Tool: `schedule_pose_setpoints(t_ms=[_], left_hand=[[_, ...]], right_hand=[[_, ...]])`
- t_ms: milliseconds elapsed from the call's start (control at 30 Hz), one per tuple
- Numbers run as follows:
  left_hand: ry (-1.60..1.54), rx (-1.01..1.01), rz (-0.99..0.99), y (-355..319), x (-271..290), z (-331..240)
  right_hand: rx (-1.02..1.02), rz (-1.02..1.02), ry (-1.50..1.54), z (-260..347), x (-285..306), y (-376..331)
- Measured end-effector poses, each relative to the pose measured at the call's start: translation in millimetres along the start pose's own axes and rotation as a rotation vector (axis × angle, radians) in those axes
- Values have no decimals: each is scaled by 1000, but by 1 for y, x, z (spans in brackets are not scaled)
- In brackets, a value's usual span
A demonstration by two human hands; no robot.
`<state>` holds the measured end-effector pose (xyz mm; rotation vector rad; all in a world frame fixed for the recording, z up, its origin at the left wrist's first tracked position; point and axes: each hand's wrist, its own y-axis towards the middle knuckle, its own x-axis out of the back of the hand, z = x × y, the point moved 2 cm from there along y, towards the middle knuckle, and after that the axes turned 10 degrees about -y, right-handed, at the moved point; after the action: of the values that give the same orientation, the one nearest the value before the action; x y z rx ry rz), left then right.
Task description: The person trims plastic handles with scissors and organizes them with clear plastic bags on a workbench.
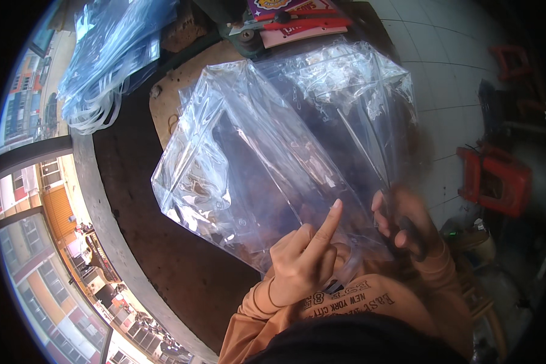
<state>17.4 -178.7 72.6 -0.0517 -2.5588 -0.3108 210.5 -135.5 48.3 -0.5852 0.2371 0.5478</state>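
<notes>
A large clear plastic bag [273,164] lies creased and shiny across the work surface in front of me. My left hand [303,258] is at its near edge, index finger stretched out over the film and the other fingers curled in on the plastic. To the right, my right hand [409,221] is closed around a dark handle [411,235] beside the bag's near right edge. Motion blur hides what kind of tool the handle belongs to. A straight shiny line runs up the film from near this hand; whether it is a fold or a rod I cannot tell.
Clear bags with whitish handles [112,73] are piled at the far left. Red-handled pliers [291,23] lie on printed packages beyond the bag, near a dark metal fitting [247,41]. Red plastic stools [494,182] stand on the tiled floor at right. A window ledge [109,233] curves along the left.
</notes>
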Motion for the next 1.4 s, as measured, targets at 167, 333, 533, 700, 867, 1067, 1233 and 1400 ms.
schedule_pose_setpoints(t_ms=[167,333,533,700,867,1067,1233,1400], left_hand=[[-11,9,10,-2,0,1],[13,-3,8,-5,2,2],[19,17,-52,-7,0,5],[23,40,-9,0,1,3],[79,-1,14,1,0,3],[128,-20,32,4,-2,2],[143,-28,69,6,-2,0],[151,-53,67,8,-3,0]], right_hand=[[-9,25,-201,-5,-2,-2],[48,60,-285,-11,-5,1],[6,121,-244,-11,-10,1],[-2,151,-244,-16,-10,-5],[98,206,-378,-14,-11,-5],[154,146,-463,-10,-14,0],[213,122,-531,-8,-13,6],[221,95,-560,0,-14,9]])
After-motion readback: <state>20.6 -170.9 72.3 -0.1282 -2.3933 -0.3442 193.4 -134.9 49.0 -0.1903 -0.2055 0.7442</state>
